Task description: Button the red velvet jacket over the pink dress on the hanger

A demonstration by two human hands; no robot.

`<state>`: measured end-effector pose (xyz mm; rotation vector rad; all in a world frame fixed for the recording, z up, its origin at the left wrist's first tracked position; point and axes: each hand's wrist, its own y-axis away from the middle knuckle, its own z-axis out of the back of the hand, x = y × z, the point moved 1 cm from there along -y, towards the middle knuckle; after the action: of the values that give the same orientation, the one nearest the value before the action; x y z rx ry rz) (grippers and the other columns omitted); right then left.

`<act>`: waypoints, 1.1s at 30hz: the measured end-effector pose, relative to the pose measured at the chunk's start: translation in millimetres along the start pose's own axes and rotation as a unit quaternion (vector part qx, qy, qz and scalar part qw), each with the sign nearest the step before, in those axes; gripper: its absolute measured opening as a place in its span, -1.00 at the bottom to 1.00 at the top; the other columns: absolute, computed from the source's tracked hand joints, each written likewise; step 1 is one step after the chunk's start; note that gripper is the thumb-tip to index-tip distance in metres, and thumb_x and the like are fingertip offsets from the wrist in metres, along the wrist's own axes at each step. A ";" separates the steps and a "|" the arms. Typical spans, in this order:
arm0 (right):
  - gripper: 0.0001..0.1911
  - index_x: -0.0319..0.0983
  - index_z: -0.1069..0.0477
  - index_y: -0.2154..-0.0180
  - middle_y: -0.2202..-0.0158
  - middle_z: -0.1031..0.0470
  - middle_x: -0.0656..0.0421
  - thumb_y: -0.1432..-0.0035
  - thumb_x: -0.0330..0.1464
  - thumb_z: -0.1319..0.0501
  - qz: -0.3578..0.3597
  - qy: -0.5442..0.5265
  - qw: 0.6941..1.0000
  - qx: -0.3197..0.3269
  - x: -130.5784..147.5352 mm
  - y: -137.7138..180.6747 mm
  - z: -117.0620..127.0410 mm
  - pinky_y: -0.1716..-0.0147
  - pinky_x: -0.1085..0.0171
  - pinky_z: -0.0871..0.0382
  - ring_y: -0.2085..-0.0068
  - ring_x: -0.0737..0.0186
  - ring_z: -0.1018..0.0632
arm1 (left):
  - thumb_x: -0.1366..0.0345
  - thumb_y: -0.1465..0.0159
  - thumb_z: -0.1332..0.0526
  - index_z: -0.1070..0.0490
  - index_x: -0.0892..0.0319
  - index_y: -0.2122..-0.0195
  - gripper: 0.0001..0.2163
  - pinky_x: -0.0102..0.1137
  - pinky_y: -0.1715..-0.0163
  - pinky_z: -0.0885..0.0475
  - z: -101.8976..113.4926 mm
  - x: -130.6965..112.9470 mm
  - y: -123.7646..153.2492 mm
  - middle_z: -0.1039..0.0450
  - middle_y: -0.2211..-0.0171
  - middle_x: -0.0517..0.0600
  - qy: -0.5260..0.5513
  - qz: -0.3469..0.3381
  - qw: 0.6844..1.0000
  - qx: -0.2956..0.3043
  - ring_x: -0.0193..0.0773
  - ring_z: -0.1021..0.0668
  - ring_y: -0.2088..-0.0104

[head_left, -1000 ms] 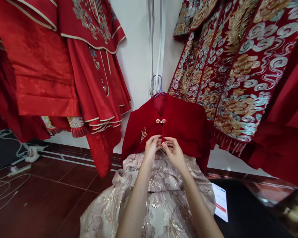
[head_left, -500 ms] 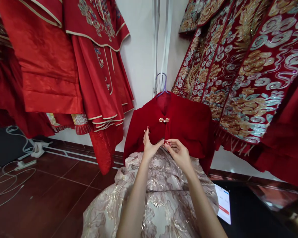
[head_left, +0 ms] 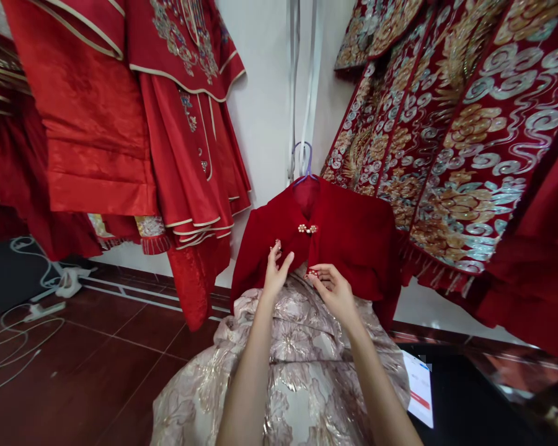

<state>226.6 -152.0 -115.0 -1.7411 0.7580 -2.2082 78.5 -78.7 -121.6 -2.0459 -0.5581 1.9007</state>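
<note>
1 floral brocade dress (head_left: 294, 396) spreads below 1 red velvet jacket (head_left: 356, 229), which hangs on 1 purple hanger (head_left: 310, 163). Right hand (head_left: 333, 291): grip pinched on the jacket's front edge. Left hand (head_left: 274, 272): grip released, thumb spread. 1 beaded clasp (head_left: 308, 229) closes the neckline.

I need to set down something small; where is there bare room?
Bare: tiled floor between the white cables and the patterned skirt, and the black surface right of the phone. Crowded: the lower front of the red jacket, with left hand and right hand close together, and both sides, among hanging garments.
</note>
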 end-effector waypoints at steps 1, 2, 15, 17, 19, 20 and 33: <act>-0.70 -0.18 -0.39 0.22 0.29 -0.52 0.09 -0.09 -0.12 -0.23 -0.002 -0.002 1.000 -0.001 0.2 0.6 0.1 0.28 0.21 -0.46 0.26 0.17 -0.54 | 0.11 -0.22 -0.20 -0.24 0.06 -0.14 -0.54 -0.27 -0.11 -0.25 -0.3 0.5 -4.6 -0.18 -0.23 0.08 0.011 0.006 1.000 -0.009 -0.20 -0.35 -0.15; -0.70 -0.18 -0.39 0.22 0.30 -0.52 0.10 -0.08 -0.13 -0.23 -0.004 -0.005 1.000 -0.002 0.7 1.0 0.0 0.28 0.21 -0.46 0.26 0.17 -0.54 | 0.12 -0.24 -0.18 -0.28 0.08 -0.10 -0.58 -0.27 -0.09 -0.27 -0.6 1.1 -8.7 -0.24 -0.20 0.09 0.014 0.014 1.000 -0.019 -0.21 -0.39 -0.12; -0.82 -0.21 -0.46 0.26 0.32 -0.57 0.18 -0.06 -0.29 -0.24 0.060 0.065 0.996 0.030 3.6 -84.8 -52.9 0.21 0.27 -0.45 0.33 0.29 -0.57 | 0.27 -0.26 -0.05 -0.38 0.18 0.03 -0.72 -0.30 -0.07 -0.34 0.2 9.0 -18.3 -0.38 -0.10 0.08 0.115 0.059 0.989 -0.065 -0.23 -0.47 -0.06; -0.83 -0.20 -0.46 0.26 0.31 -0.57 0.19 -0.07 -0.29 -0.23 0.060 0.074 0.995 0.024 -0.6 -90.3 -58.0 0.20 0.28 -0.45 0.33 0.30 -0.57 | 0.25 -0.27 -0.07 -0.39 0.18 0.02 -0.70 -0.28 -0.07 -0.35 1.9 6.9 -18.5 -0.40 -0.09 0.09 0.107 0.068 0.990 -0.068 -0.22 -0.47 -0.06; -0.81 -0.20 -0.45 0.25 0.30 -0.57 0.19 -0.07 -0.27 -0.23 0.063 0.065 0.996 0.006 -4.1 -89.7 -60.2 0.20 0.29 -0.45 0.31 0.30 -0.58 | 0.23 -0.25 -0.11 -0.42 0.20 0.05 -0.71 -0.27 -0.07 -0.34 2.7 4.6 -17.8 -0.42 -0.06 0.10 0.107 0.064 0.989 -0.074 -0.20 -0.48 -0.05; -0.80 -0.20 -0.45 0.24 0.30 -0.57 0.19 -0.07 -0.26 -0.23 0.066 0.059 0.996 -0.003 -5.3 -88.1 -60.6 0.20 0.29 -0.45 0.30 0.30 -0.58 | 0.23 -0.23 -0.14 -0.44 0.21 0.08 -0.72 -0.27 -0.07 -0.34 2.6 3.8 -17.3 -0.43 -0.05 0.11 0.111 0.058 0.989 -0.079 -0.19 -0.48 -0.04; -0.88 -0.13 -0.46 0.26 0.31 -0.57 0.25 -0.13 -0.31 -0.20 0.092 0.143 0.985 -0.007 -0.9 -81.7 -60.6 0.19 0.32 -0.42 0.28 0.30 -0.57 | 0.36 -0.20 -0.19 -0.49 0.30 0.19 -0.81 -0.29 -0.03 -0.38 -5.2 7.4 -21.3 -0.53 0.11 0.18 0.058 -0.024 0.987 -0.147 -0.20 -0.56 0.09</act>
<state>180.0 -67.6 -82.6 -1.3128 0.9567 -2.3523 82.4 -56.2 -117.7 -2.2796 -0.8953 1.7443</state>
